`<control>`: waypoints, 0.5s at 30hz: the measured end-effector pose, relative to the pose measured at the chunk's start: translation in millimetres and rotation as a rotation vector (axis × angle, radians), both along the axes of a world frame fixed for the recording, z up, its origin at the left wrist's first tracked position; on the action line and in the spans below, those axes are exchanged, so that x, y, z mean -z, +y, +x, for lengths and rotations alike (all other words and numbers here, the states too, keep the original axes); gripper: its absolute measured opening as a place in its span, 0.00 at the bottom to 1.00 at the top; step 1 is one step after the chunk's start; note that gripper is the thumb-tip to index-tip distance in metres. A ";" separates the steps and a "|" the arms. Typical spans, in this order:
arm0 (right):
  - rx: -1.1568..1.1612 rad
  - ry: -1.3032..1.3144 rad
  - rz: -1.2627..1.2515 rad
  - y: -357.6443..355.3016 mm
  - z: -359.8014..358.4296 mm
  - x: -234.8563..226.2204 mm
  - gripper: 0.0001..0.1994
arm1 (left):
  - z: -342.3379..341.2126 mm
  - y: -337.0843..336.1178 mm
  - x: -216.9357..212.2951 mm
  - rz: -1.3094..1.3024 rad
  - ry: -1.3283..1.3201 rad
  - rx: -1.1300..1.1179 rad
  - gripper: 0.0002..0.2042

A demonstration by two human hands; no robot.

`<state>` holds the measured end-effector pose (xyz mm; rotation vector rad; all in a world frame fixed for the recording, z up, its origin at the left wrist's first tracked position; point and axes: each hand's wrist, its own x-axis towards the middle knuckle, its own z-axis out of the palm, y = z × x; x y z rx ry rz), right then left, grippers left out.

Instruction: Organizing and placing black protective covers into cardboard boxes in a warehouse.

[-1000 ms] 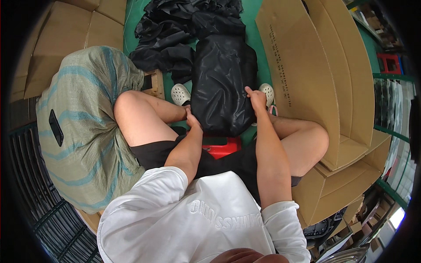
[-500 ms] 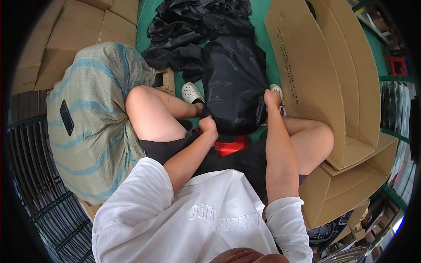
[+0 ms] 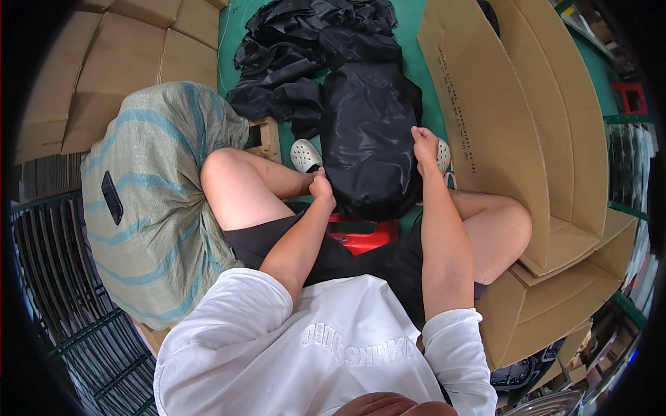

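Observation:
Between my knees lies a long, rounded form covered in glossy black fabric (image 3: 371,139), its near end curved and wrinkled. What is under the fabric is hidden. At its left edge, my left hand (image 3: 321,189) is closed, fingers curled against the side of the cover. My right hand (image 3: 426,148) pinches the cover's right edge, a little farther away than the left. Beyond the covered form, a heap of loose black fabric (image 3: 277,66) spreads over the green floor.
A stuffed woven sack (image 3: 149,243) with blue-green stripes stands at my left, a black phone (image 3: 112,197) on it. Closed cartons (image 3: 125,62) are stacked behind. Open cardboard boxes (image 3: 485,118) stand on my right. A red plastic object (image 3: 364,239) sits below the covered form.
Both hands have moved slightly farther away along the sides of the black cover. More of the red object now shows at its near end.

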<state>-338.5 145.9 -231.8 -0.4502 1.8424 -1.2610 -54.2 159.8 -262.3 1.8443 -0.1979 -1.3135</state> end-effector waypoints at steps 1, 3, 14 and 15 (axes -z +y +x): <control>0.023 0.006 -0.033 -3.6 -2.9 0.4 0.12 | -3.1 -3.1 -3.3 0.003 -0.002 0.004 0.27; 0.067 0.043 -0.036 -9.0 -12.4 4.3 0.11 | -11.7 -8.7 -20.7 0.148 -0.222 0.157 0.18; 0.306 0.122 0.159 1.6 -35.9 47.7 0.12 | -17.2 -55.6 1.0 0.052 -0.483 0.431 0.36; 0.309 0.128 0.160 4.3 -37.6 48.9 0.12 | -21.1 -64.1 0.9 0.025 -0.552 0.422 0.33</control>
